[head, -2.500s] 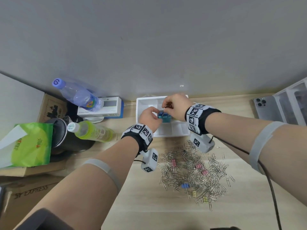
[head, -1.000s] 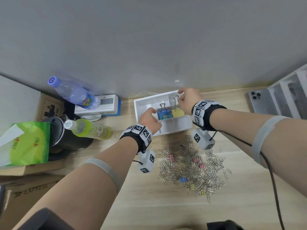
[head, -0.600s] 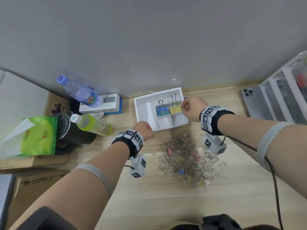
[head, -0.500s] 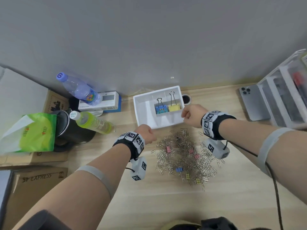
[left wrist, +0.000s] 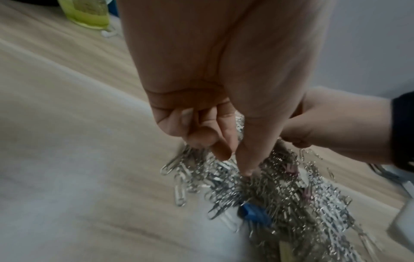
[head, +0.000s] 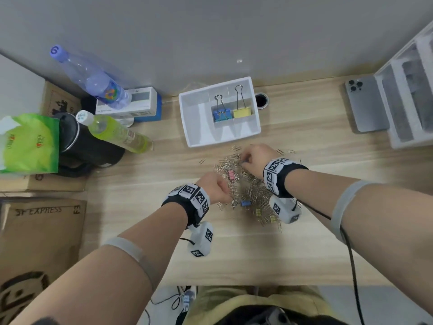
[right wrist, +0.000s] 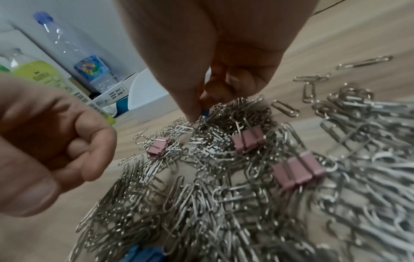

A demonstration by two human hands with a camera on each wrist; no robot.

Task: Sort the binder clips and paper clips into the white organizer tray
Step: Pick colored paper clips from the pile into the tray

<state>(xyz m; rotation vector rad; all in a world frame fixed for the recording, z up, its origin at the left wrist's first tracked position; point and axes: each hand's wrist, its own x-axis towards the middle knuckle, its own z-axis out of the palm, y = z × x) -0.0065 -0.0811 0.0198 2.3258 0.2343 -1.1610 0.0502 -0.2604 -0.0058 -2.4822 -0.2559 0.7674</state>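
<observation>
The white organizer tray (head: pixel 201 134) stands at the back of the desk. A large blue binder clip (head: pixel 222 115) and a large yellow one (head: pixel 242 111) stand in its middle compartments. In front lies a heap of silver paper clips (head: pixel 251 192) mixed with small pink binder clips (right wrist: pixel 247 140) and a small blue one (left wrist: pixel 254 213). My right hand (right wrist: pixel 201 109) reaches into the far side of the heap and pinches a small blue binder clip (right wrist: pixel 206 112). My left hand (left wrist: pixel 233 159) is curled in a fist at the heap's left edge, thumb tip touching the clips, nothing seen in it.
On the left stand a clear water bottle (head: pixel 91 78), a green drink bottle (head: pixel 117 132), a black kettle (head: pixel 77 141), a green tissue pack (head: pixel 28 144) and cardboard boxes (head: pixel 42 231). On the right are a phone (head: pixel 363 104) and a white drawer unit (head: pixel 412 95).
Both hands have drawn back from the tray to the heap of clips. The large blue and yellow binder clips now stand alone in the tray. My right hand has pinched a small blue clip.
</observation>
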